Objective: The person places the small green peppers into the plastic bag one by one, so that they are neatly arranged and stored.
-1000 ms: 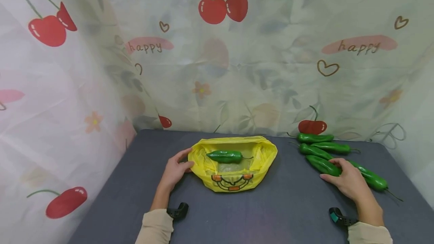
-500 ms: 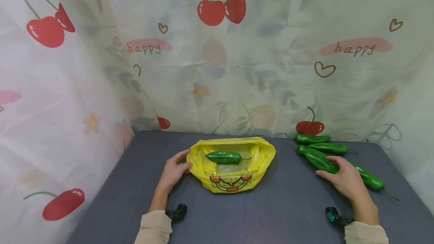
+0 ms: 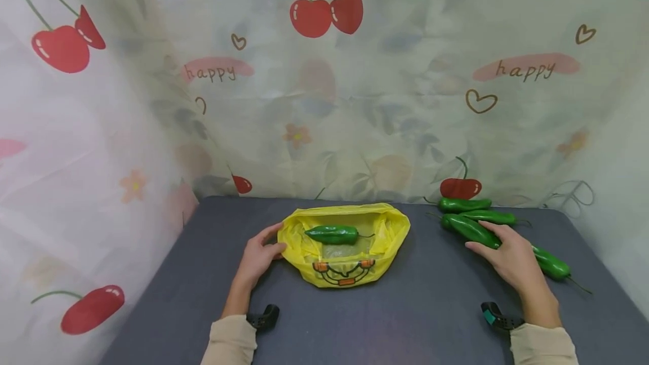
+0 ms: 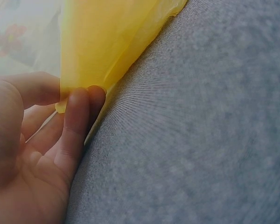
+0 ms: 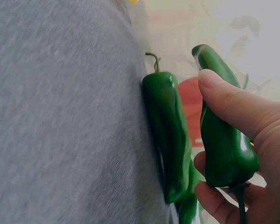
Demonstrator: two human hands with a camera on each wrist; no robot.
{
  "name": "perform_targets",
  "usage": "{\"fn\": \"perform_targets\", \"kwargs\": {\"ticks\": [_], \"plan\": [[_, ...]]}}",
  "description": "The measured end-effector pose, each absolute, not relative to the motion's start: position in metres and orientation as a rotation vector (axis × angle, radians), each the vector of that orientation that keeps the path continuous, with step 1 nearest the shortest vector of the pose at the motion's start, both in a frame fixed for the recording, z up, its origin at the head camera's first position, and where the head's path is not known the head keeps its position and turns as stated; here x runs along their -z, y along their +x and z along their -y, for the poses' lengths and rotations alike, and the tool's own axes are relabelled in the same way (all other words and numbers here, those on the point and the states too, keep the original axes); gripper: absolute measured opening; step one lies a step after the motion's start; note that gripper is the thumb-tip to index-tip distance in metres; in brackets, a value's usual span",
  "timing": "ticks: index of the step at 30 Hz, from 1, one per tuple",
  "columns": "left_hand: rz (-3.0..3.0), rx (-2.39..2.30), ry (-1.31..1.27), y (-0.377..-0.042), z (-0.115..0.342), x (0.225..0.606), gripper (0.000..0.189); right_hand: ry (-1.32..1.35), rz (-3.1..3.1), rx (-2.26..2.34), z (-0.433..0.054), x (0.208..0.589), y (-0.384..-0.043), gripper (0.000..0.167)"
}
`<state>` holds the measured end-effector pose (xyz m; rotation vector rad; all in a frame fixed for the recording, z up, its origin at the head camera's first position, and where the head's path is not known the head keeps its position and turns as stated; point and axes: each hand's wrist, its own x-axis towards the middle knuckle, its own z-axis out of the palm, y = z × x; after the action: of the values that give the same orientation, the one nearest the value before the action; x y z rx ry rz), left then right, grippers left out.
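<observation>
My left hand [image 3: 258, 252] pinches the left edge of a yellow plastic bag [image 3: 299, 258], thumb and fingertips on the thin film in the left wrist view. The bag's mouth faces up, and one green pepper [image 3: 334, 235] lies inside with its stem to the right. At the right, my right hand [image 3: 514, 252] grips a second green pepper [image 5: 226, 144], thumb across its side and fingers behind it. In the right wrist view this pepper's narrow tip points up and its stem hangs down by the fingers. Another pepper [image 5: 165, 133] lies on the table beside it.
Two peppers, one at the back [image 3: 463, 205] and one just in front [image 3: 489, 217], lie near the table's rear edge. A long pepper [image 3: 551, 263] lies right of my right hand. A patterned curtain [image 3: 355, 128] stands behind the grey table [image 3: 385, 320].
My right hand has brought its pepper slightly up and left, so it now overlaps the pepper behind it. The left hand stays at the bag's edge. The head view shifts slightly.
</observation>
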<state>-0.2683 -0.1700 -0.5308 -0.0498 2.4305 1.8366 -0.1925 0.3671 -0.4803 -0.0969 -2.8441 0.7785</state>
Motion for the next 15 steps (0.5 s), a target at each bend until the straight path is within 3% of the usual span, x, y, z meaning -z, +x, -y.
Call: {"fn": "perform_targets", "kwargs": {"ticks": [15], "plan": [[-2.426,-1.859,-0.047,-0.267,0.171,0.529,0.054,-0.031,2.789,-0.802,-0.350,0.470,-0.198,0.079]]}}
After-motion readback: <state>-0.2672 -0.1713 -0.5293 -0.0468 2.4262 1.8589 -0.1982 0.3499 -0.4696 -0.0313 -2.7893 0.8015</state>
